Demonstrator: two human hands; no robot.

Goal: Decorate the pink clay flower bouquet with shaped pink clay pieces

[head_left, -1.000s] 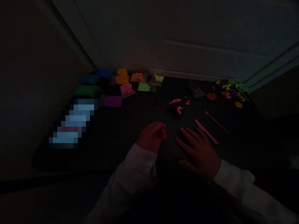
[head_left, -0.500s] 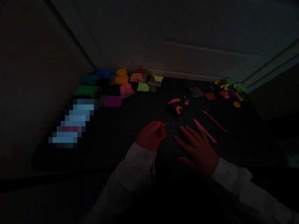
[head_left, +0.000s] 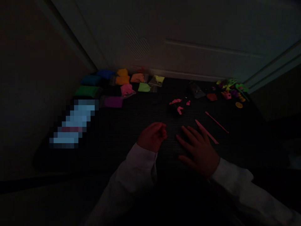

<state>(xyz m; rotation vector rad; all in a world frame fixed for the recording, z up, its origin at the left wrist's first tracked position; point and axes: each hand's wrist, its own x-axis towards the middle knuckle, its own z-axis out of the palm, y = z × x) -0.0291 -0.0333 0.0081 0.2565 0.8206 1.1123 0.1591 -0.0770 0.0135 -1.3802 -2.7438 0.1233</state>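
My left hand [head_left: 152, 137] is on or just above the dark table, its fingers curled closed; whatever they hold, if anything, is hidden. My right hand [head_left: 199, 150] lies palm down with its fingers spread, holding nothing. Close by its fingers lies a pink modelling knife [head_left: 207, 132], partly behind a finger. A thinner pink modelling stick [head_left: 216, 122] rests farther right. Ahead of both hands sits a dark lump with pink clay pieces [head_left: 180, 110], its shape hard to make out in the dim light. A small pink scrap [head_left: 188, 103] lies beside it.
Bags of coloured clay, among them purple [head_left: 113, 102], green [head_left: 87, 91] and pink [head_left: 127, 90], line the back left. A glowing, blurred-out screen [head_left: 74, 124] is at the left. Red clay [head_left: 212, 97] and several small colourful clay figures [head_left: 231, 89] sit back right, before a pale panel [head_left: 202, 28].
Almost nothing differs. Both hands keep their places and poses, with only a very slight shift of the view and of my right hand's thumb.
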